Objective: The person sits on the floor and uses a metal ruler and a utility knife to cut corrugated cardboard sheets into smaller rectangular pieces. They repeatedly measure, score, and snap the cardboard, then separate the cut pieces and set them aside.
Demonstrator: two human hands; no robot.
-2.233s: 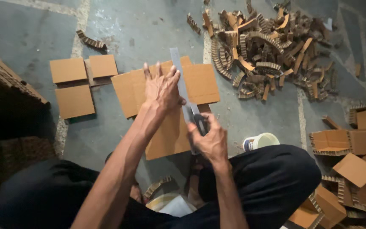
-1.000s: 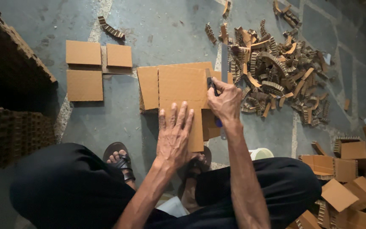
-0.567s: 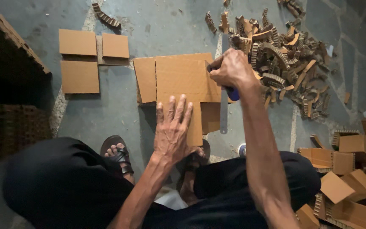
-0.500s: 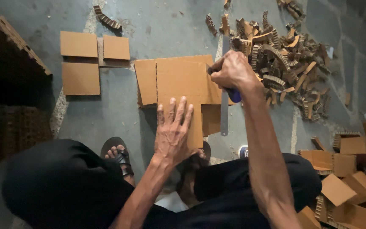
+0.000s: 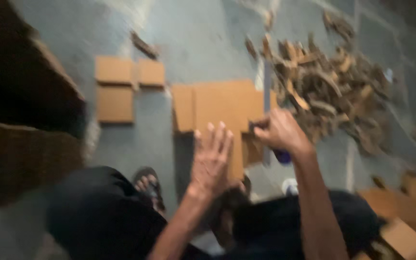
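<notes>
Now hands (image 5: 246, 144) — flat, gripping knife (image 5: 268, 115)

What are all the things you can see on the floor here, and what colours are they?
Large cardboard sheet: one, brown, centre of the floor, under both hands.
Small cardboard squares: about three, brown, left of the sheet.
Scrap pile: one heap, brown strips, upper right.
Cardboard stack: one, dark brown, left edge.
Cardboard pieces: several, brown, lower right.
Floor: grey-blue concrete.
Sandalled foot: one, bottom centre.
Left hand: spread flat on the sheet.
Right hand: gripping a blue-handled blade, blurred.
</notes>
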